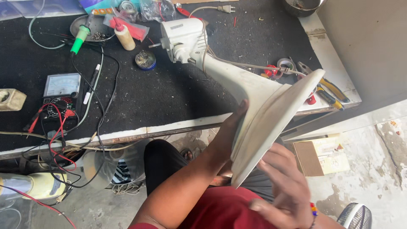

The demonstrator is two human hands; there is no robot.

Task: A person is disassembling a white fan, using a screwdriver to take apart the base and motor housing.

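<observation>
A dirty white table fan body, without blades, lies tilted across the workbench edge: its motor head (183, 39) rests on the black bench mat (148, 93), its neck (231, 76) slopes toward me, and its flat base (271, 127) is lifted over my lap. My left hand (235, 123) grips the base's left edge, thumb on top. My right hand (286, 191), blurred, touches the base's lower rim with fingers spread. The fan's grey cord (237, 64) runs along the neck to a plug (225, 8) at the back.
On the mat: an analog multimeter (60, 91) with red and black leads, a green-handled soldering iron (80, 39), a solder tin (145, 60), a glue bottle (124, 34), yellow-handled pliers (333, 87), tape rolls (286, 64). A cardboard box (321, 154) and fan grille (355, 216) are on the floor.
</observation>
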